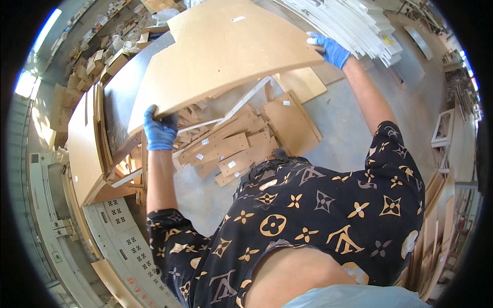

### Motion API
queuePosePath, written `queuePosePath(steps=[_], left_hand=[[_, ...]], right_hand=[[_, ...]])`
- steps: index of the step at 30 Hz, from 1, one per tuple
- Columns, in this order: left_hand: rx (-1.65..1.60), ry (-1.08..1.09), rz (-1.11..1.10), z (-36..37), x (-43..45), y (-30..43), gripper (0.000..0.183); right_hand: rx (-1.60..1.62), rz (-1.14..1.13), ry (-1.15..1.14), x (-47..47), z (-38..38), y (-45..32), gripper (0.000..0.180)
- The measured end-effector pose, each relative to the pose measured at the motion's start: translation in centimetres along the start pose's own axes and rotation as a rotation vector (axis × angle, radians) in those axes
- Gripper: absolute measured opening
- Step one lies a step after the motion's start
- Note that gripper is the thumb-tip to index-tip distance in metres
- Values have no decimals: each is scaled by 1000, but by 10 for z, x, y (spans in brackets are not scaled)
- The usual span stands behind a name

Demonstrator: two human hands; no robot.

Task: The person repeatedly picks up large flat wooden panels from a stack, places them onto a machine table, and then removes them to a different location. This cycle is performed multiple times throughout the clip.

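A large light wood-grain board (231, 50) with a small notch at its far left edge and a white label lies out in front of me. My left hand (161, 129), in a blue glove, grips its near left corner, thumb on top and fingers hidden beneath. My right hand (331, 49), also gloved in blue, holds the board's right corner, its fingers over the edge. Below the board's near edge, labelled wooden panels (246, 150) lie in a loose pile on the floor.
A dark tabletop (127, 92) extends under the board's left side, with more boards (83, 146) stacked left of it. White strips (346, 27) are piled at the upper right. Cardboard boxes (96, 63) stand at the upper left. A perforated grey cabinet (127, 238) is at the lower left.
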State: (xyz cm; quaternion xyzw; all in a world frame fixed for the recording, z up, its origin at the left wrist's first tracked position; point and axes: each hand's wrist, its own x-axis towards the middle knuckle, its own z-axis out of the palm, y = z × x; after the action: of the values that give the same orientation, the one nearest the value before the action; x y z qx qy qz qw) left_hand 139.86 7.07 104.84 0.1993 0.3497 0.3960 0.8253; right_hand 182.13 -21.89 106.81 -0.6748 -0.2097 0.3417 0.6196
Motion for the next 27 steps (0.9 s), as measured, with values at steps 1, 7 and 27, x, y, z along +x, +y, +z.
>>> queuePosePath(steps=[1,7,27], left_hand=[[-8,-31,8,19,3,6,32],[43,-128,1,105,-3,25,39],[96,-139,-460,20,84,-164,81]], right_hand=[[51,6,-21,15,-8,-17,51],[123,15,-19,75,-48,-79,25],[337,159,238,171,-115,112,41]])
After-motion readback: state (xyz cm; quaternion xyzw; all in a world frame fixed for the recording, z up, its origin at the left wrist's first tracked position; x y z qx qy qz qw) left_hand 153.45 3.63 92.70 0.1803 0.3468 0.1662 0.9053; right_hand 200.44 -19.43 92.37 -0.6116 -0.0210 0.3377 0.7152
